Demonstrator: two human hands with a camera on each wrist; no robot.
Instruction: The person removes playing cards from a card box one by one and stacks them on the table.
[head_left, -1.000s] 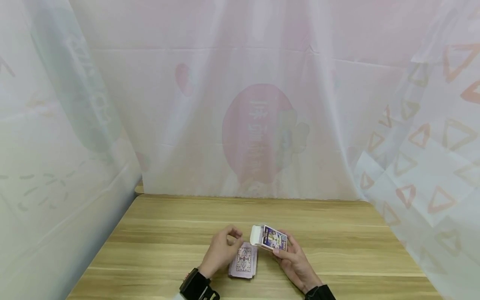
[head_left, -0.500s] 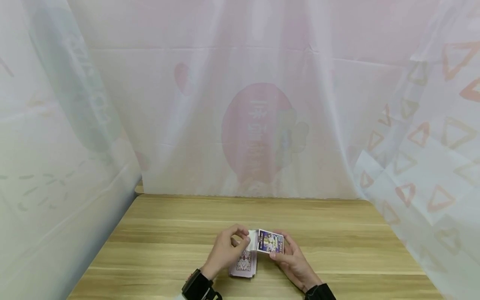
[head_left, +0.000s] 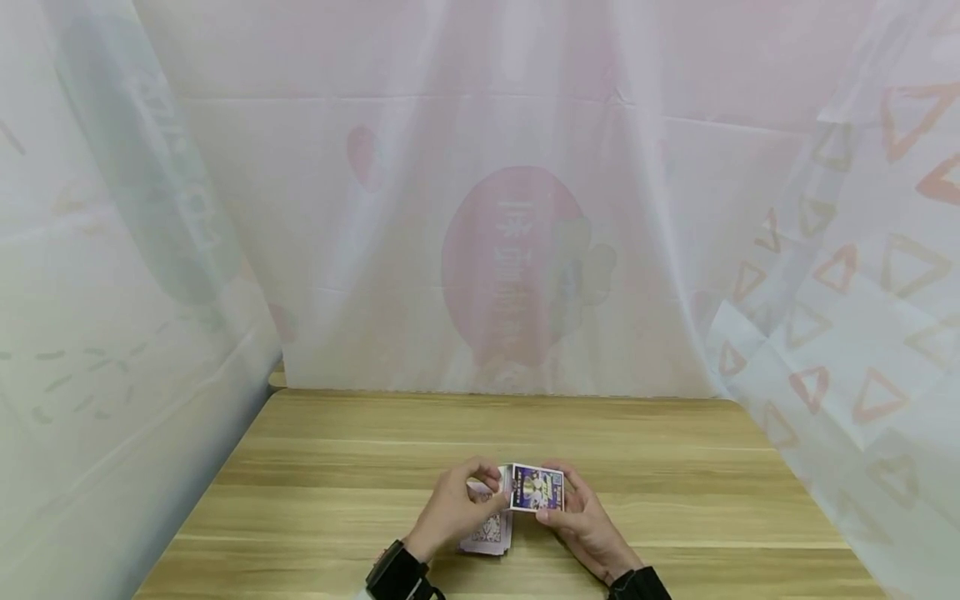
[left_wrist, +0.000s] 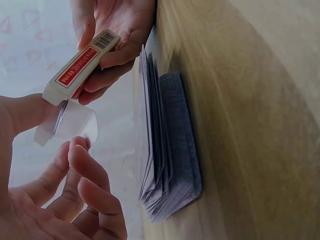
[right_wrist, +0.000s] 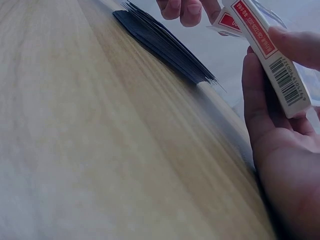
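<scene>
My right hand grips a small playing-card box by its sides, just above the wooden table. The box has a purple picture face, and its side carries a red label and a barcode. The white flap at its left end is pinched by the thumb and curled fingers of my left hand. A loose deck of cards with patterned backs lies flat on the table under the left hand. In the left wrist view the deck is a slightly fanned stack.
Translucent white sheeting with pink and orange prints hangs behind the table and along both sides, close to its edges. Both wrists wear a black band. The bare wooden top extends to the far edge.
The left hand moved right from above the deck and took the box's flap. The right hand brought the box slightly lower and leftward, with its face turned flatter.
</scene>
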